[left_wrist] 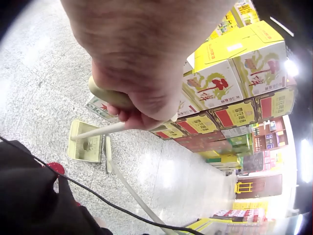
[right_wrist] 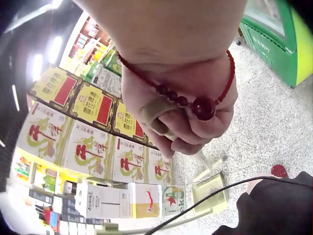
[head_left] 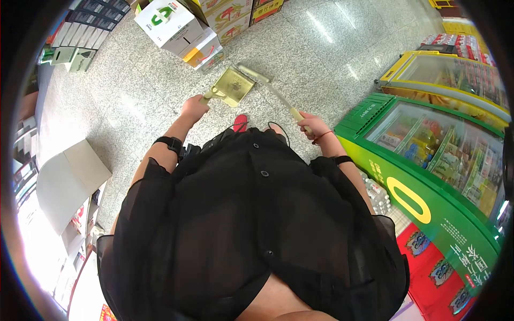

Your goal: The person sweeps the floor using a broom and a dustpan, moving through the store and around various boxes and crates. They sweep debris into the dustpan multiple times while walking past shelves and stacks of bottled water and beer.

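On the near right, the right hand is clenching the handle of the pale long plastic broom. To the left, the left hand is gripping the beige plastic dustpan, which is sitting farther out on the grey speckled floor. Keeping the pan's lip flat and sweeping in short strokes is likely working best

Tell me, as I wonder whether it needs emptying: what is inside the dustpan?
The dustpan, held by the left hand, shows a bare yellowish inner surface with no pile. Fine dust is too small to tell. The broom head lies along its far edge.
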### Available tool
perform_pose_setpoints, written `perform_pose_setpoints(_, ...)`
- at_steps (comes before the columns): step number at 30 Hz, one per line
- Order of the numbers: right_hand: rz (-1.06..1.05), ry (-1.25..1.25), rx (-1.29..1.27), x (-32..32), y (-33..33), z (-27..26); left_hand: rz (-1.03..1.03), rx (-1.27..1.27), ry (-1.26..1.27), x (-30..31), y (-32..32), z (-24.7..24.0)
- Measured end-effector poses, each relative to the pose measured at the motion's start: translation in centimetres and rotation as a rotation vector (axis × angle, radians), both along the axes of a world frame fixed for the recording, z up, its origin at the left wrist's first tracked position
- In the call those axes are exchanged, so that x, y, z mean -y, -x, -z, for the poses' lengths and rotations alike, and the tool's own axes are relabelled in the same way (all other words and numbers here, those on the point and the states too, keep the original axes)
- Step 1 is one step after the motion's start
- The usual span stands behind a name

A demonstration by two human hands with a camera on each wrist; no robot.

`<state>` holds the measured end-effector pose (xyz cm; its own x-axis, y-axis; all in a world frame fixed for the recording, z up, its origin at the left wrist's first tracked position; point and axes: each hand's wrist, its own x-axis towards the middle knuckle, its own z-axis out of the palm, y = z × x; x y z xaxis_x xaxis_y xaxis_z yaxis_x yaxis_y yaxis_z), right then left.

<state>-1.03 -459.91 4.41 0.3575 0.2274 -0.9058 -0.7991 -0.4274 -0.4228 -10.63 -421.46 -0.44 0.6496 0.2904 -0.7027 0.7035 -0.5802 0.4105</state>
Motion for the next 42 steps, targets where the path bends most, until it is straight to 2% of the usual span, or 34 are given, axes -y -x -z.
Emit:
perform_pose_setpoints(4,0.139,-0.103,-0.110,3.3,-3.3,-0.4,-0.094,0.040,0.036,0.2,-0.1,0.9)
perform_pose_setpoints(8,0.185,-0.106,-0.065,5.0,-7.7,-1.1,-0.144,0.058,-0.006,0.4,-0.5,1.5)
perform_pose_setpoints(10,0.189,-0.075,0.046,5.4,-11.5,-0.3,-0.162,0.085,-0.010,0.6,-1.3,1.8)
perform_pose_setpoints(11,0.151,-0.150,0.076,5.6,-13.5,0.4,-0.197,0.057,0.008,0.9,-1.5,1.8)
perform_pose_setpoints(17,0.274,-0.114,0.070,1.3,-25.6,4.3,-0.322,-0.004,-0.011,4.1,-4.8,0.1)
perform_pose_setpoints(22,0.194,-0.035,0.121,-0.9,-29.7,7.3,-0.443,0.001,-0.015,6.7,-7.5,0.2)
perform_pose_setpoints(24,-0.072,-0.067,0.069,-0.5,-30.4,8.5,-0.487,0.065,-0.004,7.6,-8.4,0.2)
perform_pose_setpoints(25,-0.076,-0.066,0.063,-0.5,-30.2,8.9,-0.491,0.059,-0.004,7.9,-8.8,0.6)
perform_pose_setpoints(27,-0.457,0.015,0.258,-0.1,-28.8,8.9,-0.493,0.079,-0.012,8.4,-9.5,1.6)
perform_pose_setpoints(28,-0.455,0.020,0.262,0.2,-28.8,8.4,-0.491,0.083,-0.007,8.6,-10.1,1.8)
perform_pose_setpoints(30,-0.804,0.063,0.278,1.1,-28.7,7.1,-0.518,0.076,-0.017,9.3,-11.4,1.8)
perform_pose_setpoints(33,-0.882,-0.053,0.309,3.0,-28.9,4.6,-0.523,0.069,-0.018,10.1,-13.4,0.4)
perform_pose_setpoints(34,-0.877,-0.055,0.312,3.8,-29.0,4.2,-0.519,0.071,-0.021,10.2,-13.7,0.3)
perform_pose_setpoints(36,-0.556,-0.158,-0.017,5.8,-29.2,3.3,-0.554,0.078,0.006,10.2,-14.4,0.3)
perform_pose_setpoints(39,-0.381,-0.167,-0.034,9.0,-28.8,1.6,-0.469,0.047,-0.052,9.7,-14.8,1.5)
perform_pose_setpoints(42,-0.235,-0.179,-0.033,11.9,-29.3,1.1,-0.511,0.094,-0.042,10.8,-15.8,1.0)
